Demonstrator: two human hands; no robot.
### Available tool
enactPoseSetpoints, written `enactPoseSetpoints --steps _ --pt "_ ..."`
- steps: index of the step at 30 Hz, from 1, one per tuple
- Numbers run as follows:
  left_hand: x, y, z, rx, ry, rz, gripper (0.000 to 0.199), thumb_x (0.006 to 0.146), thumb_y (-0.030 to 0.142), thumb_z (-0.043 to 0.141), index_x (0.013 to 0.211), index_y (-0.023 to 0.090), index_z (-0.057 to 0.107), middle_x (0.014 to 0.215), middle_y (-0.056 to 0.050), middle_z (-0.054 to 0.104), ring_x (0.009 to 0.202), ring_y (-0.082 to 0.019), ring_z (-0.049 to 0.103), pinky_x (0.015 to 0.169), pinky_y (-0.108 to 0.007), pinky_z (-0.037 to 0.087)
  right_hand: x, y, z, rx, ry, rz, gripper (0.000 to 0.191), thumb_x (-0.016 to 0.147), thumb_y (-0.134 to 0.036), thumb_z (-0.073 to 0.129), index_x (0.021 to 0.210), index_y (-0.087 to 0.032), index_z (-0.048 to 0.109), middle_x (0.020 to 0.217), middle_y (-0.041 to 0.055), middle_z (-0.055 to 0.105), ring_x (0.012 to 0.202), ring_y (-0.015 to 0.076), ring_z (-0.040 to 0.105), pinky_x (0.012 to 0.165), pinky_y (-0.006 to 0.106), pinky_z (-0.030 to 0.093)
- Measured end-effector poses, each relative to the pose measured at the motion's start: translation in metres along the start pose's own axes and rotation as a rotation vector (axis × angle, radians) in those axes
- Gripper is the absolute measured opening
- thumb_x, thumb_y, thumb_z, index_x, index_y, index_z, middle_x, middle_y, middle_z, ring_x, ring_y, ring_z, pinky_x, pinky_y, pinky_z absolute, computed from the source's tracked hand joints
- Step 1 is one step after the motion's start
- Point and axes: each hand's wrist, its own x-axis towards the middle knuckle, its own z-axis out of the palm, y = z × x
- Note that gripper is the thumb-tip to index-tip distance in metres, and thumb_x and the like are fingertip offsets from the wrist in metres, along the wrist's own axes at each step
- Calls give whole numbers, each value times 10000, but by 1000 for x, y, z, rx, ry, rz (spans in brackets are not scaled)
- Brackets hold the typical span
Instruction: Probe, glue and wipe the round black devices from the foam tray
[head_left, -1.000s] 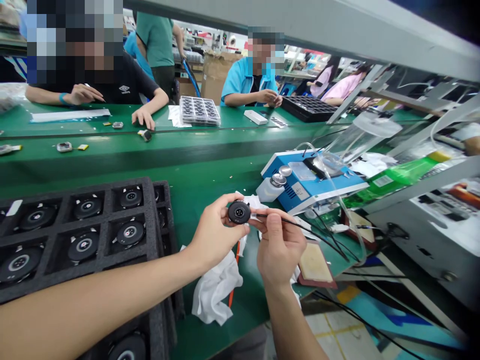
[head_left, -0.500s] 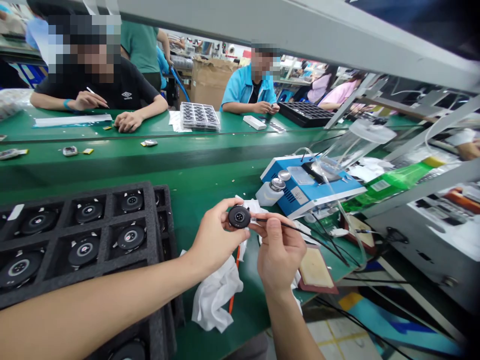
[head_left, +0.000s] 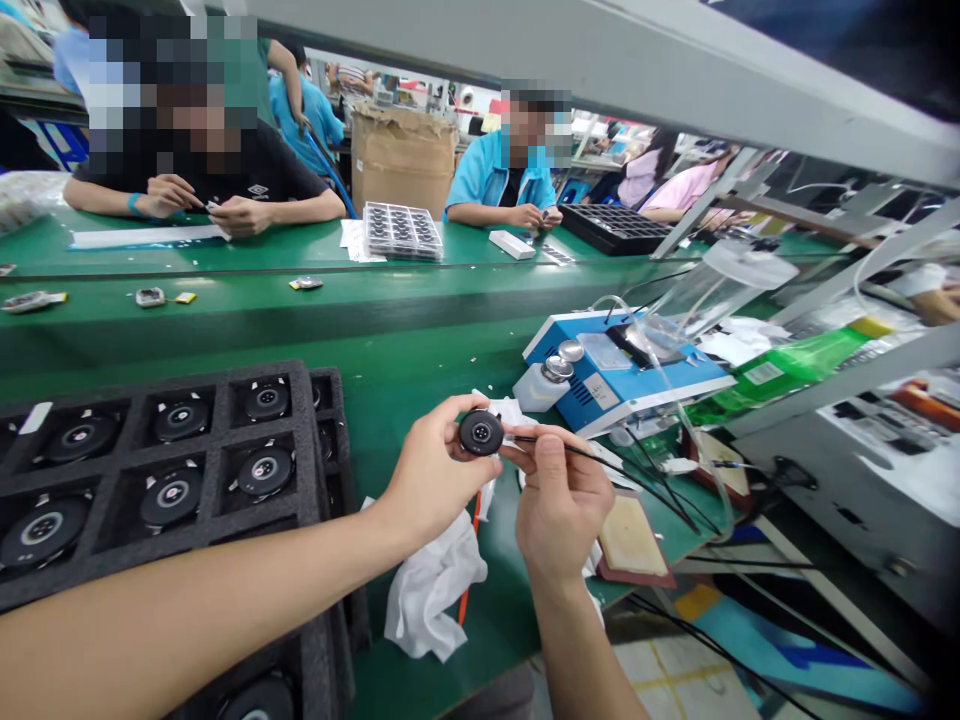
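Between the thumb and fingers of my left hand (head_left: 424, 475) is a round black smartwatch body (head_left: 481, 433), its back with small metal contacts turned up towards me. My right hand (head_left: 559, 495) pinches a thin black cable (head_left: 600, 458) close to its end, which points at the right edge of the watch body. Whether that end touches the watch is too small to tell. Under my wrists, a crumpled white cloth (head_left: 435, 590) lies on the green bench beside an orange stick (head_left: 463, 606).
At left, a black foam tray (head_left: 307, 480) holds several round watch bodies. A blue machine (head_left: 622, 375), a white dispenser bottle (head_left: 541, 388) and a green bottle (head_left: 787, 370) stand at right. Below them lies a sponge pad (head_left: 634, 538). Co-workers sit across the bench; a grey beam crosses overhead.
My hands keep their grip on the watch body and the cable, almost still. Across the bench, the co-worker in black has brought both hands together around a small item.
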Motion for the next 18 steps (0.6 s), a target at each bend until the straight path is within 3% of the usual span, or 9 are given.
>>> enactPoseSetpoints --steps 18 --pt "1 0 1 -13 0 -32 504 646 -4 700 1115 158 607 902 -18 706 725 -120 614 672 -235 461 2 1 -2 17 1 17 188 917 -358 713 902 -172 735 881 41 779 766 174 754 673 305 635"
